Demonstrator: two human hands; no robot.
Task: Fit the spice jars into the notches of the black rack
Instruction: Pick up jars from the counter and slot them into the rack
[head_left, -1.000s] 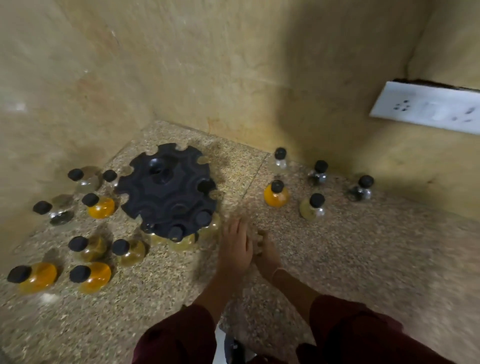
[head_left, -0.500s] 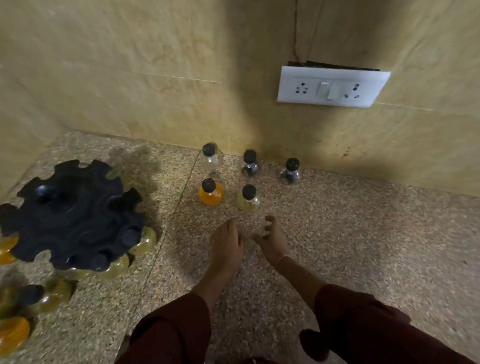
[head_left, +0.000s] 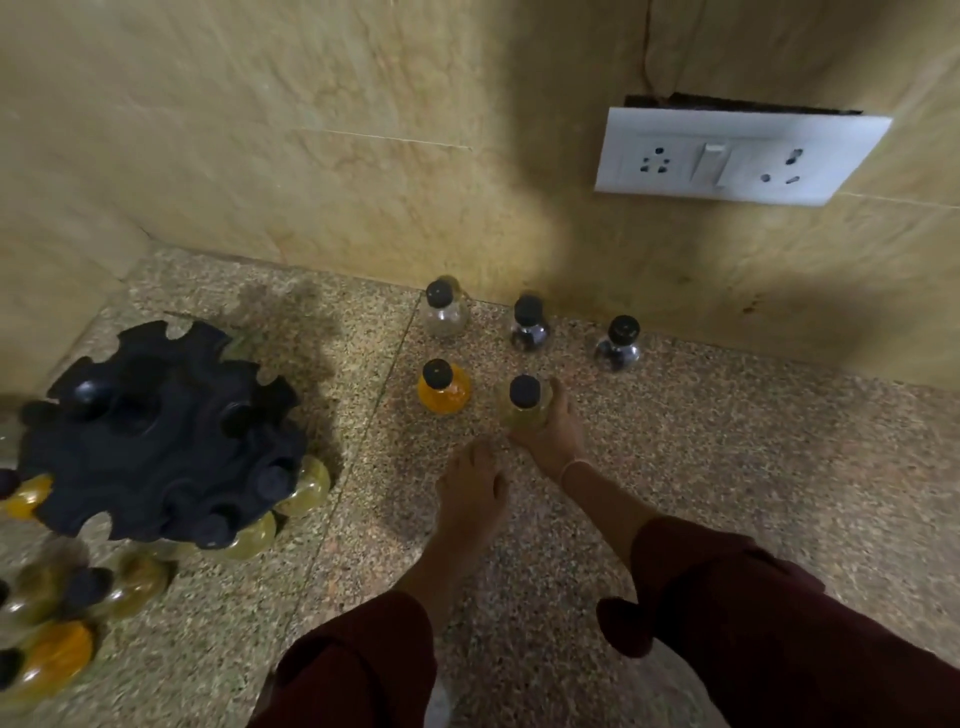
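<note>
The black rack (head_left: 150, 431) stands at the left on the speckled counter, with several black-capped jars hanging in its front notches. Near the wall stands a group of loose jars. My right hand (head_left: 550, 431) is wrapped around the pale yellow jar (head_left: 524, 402) in the front row. An orange jar (head_left: 441, 389) stands just left of it. Behind them are a clear jar (head_left: 444, 312) and two dark-filled jars (head_left: 529, 327) (head_left: 618, 345). My left hand (head_left: 470, 499) rests flat on the counter, holding nothing.
More yellow and orange jars (head_left: 57, 649) lie at the lower left beside the rack. A tiled wall with a white socket plate (head_left: 737, 156) rises right behind the jar group. Bare counter (head_left: 753, 467) stretches to the right.
The view swung right, away from the rack. My right hand reached forward and closed around the pale yellow jar. My left hand stayed low on the counter.
</note>
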